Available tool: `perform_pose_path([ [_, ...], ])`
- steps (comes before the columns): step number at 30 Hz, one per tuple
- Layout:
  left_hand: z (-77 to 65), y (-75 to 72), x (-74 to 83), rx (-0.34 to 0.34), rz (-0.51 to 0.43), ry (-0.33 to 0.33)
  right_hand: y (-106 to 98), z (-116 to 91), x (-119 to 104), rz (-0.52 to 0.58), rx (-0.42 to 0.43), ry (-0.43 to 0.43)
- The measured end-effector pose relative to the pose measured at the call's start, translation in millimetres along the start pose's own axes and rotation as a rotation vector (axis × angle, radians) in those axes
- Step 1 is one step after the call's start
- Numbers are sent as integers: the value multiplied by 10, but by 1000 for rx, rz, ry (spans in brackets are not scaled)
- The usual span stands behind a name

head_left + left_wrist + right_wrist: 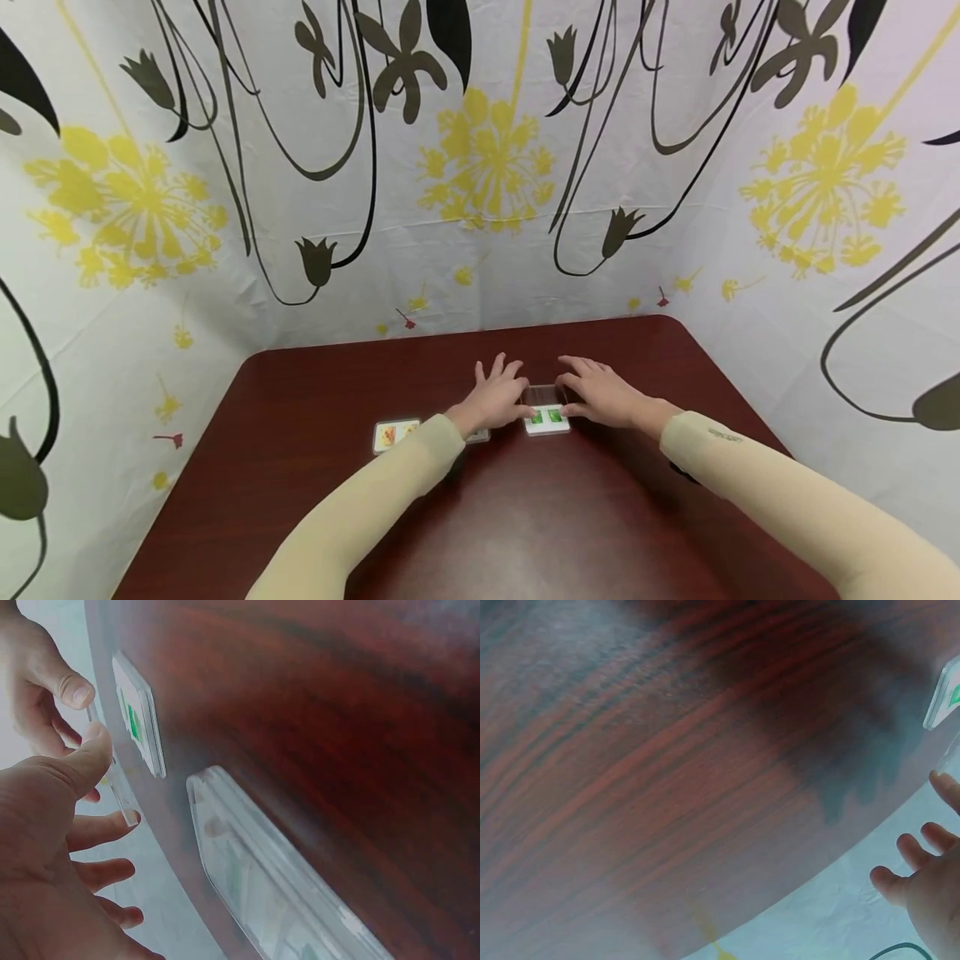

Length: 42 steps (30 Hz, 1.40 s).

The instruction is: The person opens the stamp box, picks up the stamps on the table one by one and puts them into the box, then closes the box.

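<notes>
A clear plastic cover (546, 394) is raised just above a white card case (547, 422) with two green pictures. My left hand (491, 398) pinches the cover's left side between thumb and index finger, the other fingers spread. On the opposite side my right hand (606, 397) grips the cover's edge with thumb and fingers. The left wrist view shows the cover (121, 791) tilted and apart from the green-pictured case (139, 712). In the right wrist view only part of the right hand (937, 889) shows, its grip out of frame.
A flat case with orange pictures (394, 434) lies to the left on the dark red table (315, 400). Another clear case (478, 435) is partly hidden behind the left forearm. A patterned cloth (480, 275) hangs behind the table's far edge.
</notes>
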State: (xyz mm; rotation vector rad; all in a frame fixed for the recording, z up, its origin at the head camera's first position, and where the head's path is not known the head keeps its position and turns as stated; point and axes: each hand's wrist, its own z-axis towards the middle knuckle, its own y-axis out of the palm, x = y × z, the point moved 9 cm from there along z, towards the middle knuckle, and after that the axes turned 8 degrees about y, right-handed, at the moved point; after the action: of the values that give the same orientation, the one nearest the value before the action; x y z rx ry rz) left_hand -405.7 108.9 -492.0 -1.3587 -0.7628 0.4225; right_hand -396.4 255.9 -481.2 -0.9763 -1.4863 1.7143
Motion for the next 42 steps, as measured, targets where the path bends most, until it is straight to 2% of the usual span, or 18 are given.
perform_pose_path([
  [11,-59,105,135,-20,22,27,71,-179,-48,6,3,-33],
  [18,-61,146,145,-30,70,24,105,-200,-83,-3,11,-52],
  [32,-80,147,195,-42,88,5,115,-226,-111,-17,8,-65],
  [37,-95,159,173,-32,76,-11,129,-217,-122,-17,11,-68],
  [42,-129,143,159,9,33,-22,136,-209,-132,-16,6,-63],
])
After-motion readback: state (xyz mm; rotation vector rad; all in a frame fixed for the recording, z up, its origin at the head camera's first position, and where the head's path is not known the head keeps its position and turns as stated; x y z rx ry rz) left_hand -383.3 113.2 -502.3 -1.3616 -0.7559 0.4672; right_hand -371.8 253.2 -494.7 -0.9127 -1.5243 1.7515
